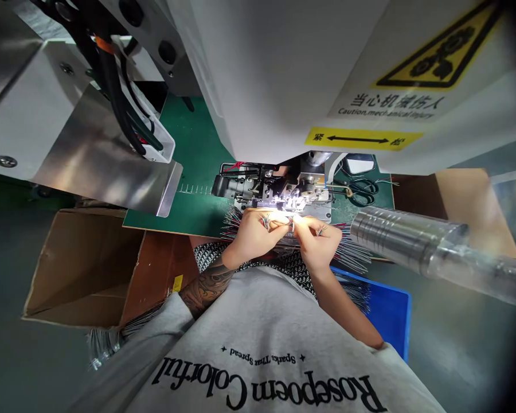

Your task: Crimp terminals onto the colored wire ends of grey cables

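Note:
Both hands meet at the front edge of a small lit machine (284,192). My left hand (258,231) is closed, with thin coloured wires pinched in its fingers. Close beside it, my right hand (317,240) is also closed on thin wires, its fingertips nearly touching the left ones. Bright glare washes out the fingertips and the wire ends. Bundles of grey wires (352,252) spread out beneath and beside the hands, over the table edge.
A large white machine housing (275,74) hangs overhead. Scissors (363,191) lie on the green table (193,212). A cardboard box (83,264) stands at left, a blue bin (391,315) at lower right. A clear-wrapped metallic tube (413,235) juts in from the right.

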Demonstrator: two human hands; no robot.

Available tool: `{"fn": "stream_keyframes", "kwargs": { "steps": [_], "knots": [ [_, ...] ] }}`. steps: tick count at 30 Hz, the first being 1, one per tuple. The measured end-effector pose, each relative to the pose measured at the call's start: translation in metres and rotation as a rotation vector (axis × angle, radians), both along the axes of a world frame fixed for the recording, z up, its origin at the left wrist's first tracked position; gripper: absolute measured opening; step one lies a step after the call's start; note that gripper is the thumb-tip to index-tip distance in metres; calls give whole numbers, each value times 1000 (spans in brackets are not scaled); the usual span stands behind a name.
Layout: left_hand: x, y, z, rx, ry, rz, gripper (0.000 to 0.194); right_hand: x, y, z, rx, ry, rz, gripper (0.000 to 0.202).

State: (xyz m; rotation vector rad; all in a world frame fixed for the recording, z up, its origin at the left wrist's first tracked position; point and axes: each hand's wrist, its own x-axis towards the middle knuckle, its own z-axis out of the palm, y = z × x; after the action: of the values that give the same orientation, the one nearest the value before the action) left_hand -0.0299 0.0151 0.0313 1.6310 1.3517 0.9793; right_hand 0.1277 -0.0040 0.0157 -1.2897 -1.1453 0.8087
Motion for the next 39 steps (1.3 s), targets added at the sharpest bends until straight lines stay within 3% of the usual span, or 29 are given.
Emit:
{"fn": "stream_keyframes", "kwargs": {
  "steps": [6,10,14,22,31,39],
  "knots": [
    [-1,4,0,3,7,-10,32,-1,-12,-5,42,65,-130,16],
    [3,6,2,19,39,-23,39,-2,-11,9,140,-100,-56,3],
    [7,7,4,49,60,-9,41,0,-5,16,81,-152,-11,14],
    [13,6,0,112,80,74,46,-1,3,9,-6,-98,-39,9],
    [14,3,6,122,89,75,51,-4,6,5,-28,-38,-51,7],
    [19,2,2,100,86,154,56,-6,14,16,-23,-6,39,10]
  ]
}}
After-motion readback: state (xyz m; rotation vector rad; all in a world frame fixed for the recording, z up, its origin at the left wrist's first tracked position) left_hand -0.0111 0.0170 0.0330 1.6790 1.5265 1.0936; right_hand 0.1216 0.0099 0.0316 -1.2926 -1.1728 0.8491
